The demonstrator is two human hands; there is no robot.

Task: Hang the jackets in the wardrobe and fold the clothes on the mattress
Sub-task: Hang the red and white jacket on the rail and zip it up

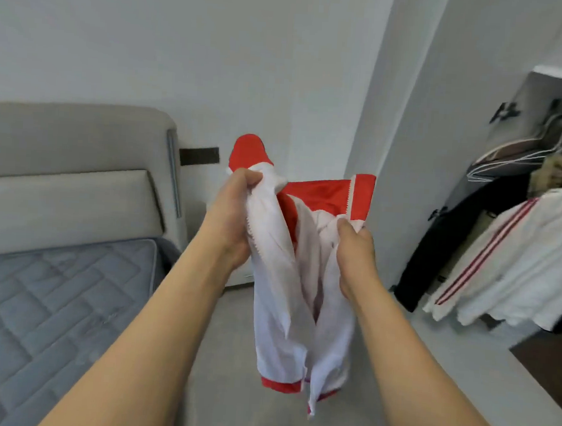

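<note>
Red-and-white jacket [302, 280] held up in mid-air between bed and wardrobe, inside out, white lining outward, red showing at the collar and hem band. Left hand [231, 216] gripping the left front edge near the collar, fingers curled into the cloth; fingertips buried in the fabric and not visible. Right hand [356, 253] pinching the right front edge beside the zip, thumb on top, remaining fingers hidden behind the cloth. Jacket sleeves not distinguishable; lower hem hanging free above the floor [231, 358]. Mattress [53, 314] at lower left, grey and quilted, cut off by the left and bottom edges. Padded headboard [68, 167] behind it, also cropped at the left. Wardrobe [537, 195] open at right, only partly in view. Inside, a white garment with red stripes [513, 260] and a black garment [452, 236] hanging, both blurred; hangers [520, 151] above them indistinct. Further items deeper in the wardrobe too blurred to identify. Small dark object at the bottom edge cut off and unidentifiable.
</note>
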